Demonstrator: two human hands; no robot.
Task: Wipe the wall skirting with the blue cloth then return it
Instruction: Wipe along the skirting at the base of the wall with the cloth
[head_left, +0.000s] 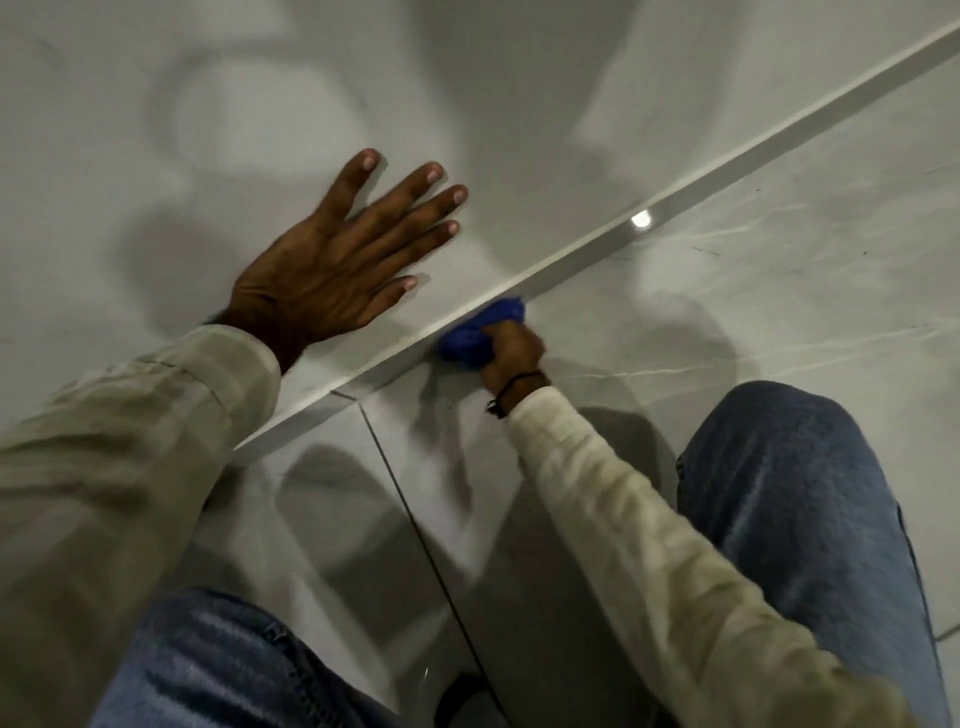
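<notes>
The grey wall skirting (649, 221) runs diagonally from lower left to upper right where the white wall meets the tiled floor. My right hand (511, 353) is closed around the bunched blue cloth (483, 332) and presses it against the skirting near the middle of the view. My left hand (343, 260) lies flat on the wall above the skirting, fingers spread, holding nothing.
The white wall (260, 104) fills the upper left. Glossy grey marble floor tiles (779, 286) fill the right and bottom, with a dark grout line (415, 519). My knees in blue jeans (789, 493) are close to the skirting.
</notes>
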